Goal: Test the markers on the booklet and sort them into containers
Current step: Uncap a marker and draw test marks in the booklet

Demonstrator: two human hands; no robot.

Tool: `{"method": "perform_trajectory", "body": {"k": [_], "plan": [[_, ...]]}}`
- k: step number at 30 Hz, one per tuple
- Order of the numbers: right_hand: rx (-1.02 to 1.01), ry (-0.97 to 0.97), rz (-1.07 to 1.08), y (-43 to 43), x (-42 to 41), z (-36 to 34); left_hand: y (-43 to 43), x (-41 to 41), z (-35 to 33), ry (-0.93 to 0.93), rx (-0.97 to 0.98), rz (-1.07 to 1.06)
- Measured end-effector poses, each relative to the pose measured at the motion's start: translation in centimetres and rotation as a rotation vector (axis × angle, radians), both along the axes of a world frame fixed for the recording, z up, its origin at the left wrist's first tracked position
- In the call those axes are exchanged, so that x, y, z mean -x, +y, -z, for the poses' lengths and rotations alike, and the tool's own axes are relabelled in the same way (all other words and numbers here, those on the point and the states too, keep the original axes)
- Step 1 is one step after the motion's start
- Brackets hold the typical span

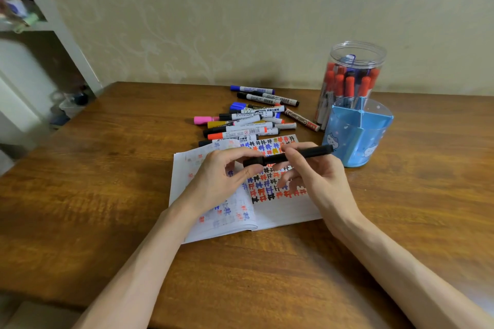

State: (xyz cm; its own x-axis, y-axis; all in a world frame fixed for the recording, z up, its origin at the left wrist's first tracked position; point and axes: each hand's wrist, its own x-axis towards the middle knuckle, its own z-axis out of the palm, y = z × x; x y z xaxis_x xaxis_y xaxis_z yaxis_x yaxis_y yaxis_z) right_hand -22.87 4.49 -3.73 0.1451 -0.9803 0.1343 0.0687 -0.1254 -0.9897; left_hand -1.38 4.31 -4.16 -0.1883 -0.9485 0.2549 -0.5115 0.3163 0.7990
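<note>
Marker (275,159) in right hand (318,176), perhaps capped

Head camera: we look forward and down, close above the booklet (288,209).
Facing: wall (240,13) at 12 o'clock.

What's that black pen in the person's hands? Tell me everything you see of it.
All black, plastic by its look, the marker has a thicker cap at its left end. It is held nearly level above the open booklet, right end slightly raised. The left hand pinches the cap; the right hand grips the barrel. Whether the cap is coming off or going on cannot be told.
</note>
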Motion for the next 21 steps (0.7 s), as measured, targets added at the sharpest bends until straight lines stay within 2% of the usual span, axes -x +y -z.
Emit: {"method": "perform_trajectory", "body": {"k": [5, 21], "plan": [[0.078, 0.109, 0.013, -0.07, 0.43, -0.21, 0.40, 0.41, -0.16, -0.016, 0.008, -0.005], [0.122, 0.007, -0.029, -0.14, 0.17, 0.41, 0.42, 0.76, 0.16, 0.038, 0.008, -0.008]]}}
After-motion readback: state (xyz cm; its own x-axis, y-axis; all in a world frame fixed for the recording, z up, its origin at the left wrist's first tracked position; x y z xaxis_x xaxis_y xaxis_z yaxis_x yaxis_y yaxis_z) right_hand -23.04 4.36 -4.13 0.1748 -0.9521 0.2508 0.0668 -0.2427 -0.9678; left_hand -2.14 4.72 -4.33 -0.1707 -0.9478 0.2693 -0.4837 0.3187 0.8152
